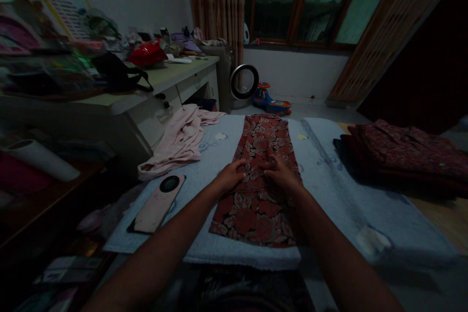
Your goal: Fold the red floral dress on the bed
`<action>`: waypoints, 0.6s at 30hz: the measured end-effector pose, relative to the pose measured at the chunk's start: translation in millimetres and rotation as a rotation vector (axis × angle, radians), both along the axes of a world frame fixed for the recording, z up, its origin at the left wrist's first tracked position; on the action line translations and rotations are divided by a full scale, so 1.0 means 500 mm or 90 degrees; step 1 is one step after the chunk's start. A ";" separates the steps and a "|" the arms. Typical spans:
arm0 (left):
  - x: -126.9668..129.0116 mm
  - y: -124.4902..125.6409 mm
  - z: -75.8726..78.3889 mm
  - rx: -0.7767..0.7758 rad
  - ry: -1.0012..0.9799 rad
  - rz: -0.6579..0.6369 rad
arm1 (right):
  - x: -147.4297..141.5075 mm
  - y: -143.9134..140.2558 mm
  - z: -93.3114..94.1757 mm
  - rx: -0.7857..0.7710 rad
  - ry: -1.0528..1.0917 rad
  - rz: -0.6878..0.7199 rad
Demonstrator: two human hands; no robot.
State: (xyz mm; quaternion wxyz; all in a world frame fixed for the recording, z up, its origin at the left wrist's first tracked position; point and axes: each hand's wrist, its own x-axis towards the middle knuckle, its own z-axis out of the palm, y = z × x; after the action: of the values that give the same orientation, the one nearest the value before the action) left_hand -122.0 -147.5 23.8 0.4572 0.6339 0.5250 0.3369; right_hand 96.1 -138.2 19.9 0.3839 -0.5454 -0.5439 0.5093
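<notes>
From the head camera, a pink garment (181, 141) and a phone (157, 203) are lying left of the floral cloth (261, 175), dark red folded clothes (405, 153) right, all on a pale blue towel (329, 190). Both arms are reaching forward; the left hand (232, 174) and right hand (280, 171) are pinching the cloth's middle.

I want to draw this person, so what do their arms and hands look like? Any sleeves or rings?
Both forearms are bare, with no sleeves in view. The left hand and right hand wear no gloves. No watch or bracelet shows on either wrist. The room is too dim to tell about rings.
</notes>
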 end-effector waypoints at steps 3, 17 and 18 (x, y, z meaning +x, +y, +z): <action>-0.001 -0.003 0.002 0.052 -0.015 -0.015 | -0.005 -0.013 0.005 0.065 -0.033 0.056; -0.009 -0.031 -0.017 -0.027 -0.108 0.040 | 0.006 -0.032 -0.019 0.160 -0.182 0.039; -0.009 -0.032 -0.016 -0.020 -0.104 0.039 | 0.005 -0.033 -0.016 0.169 -0.190 0.030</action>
State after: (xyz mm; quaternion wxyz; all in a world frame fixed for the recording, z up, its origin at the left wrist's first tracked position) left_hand -126.7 -163.3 15.8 0.4979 0.5807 0.5104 0.3929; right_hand 98.4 -154.7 12.2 0.3555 -0.5465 -0.6696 0.3557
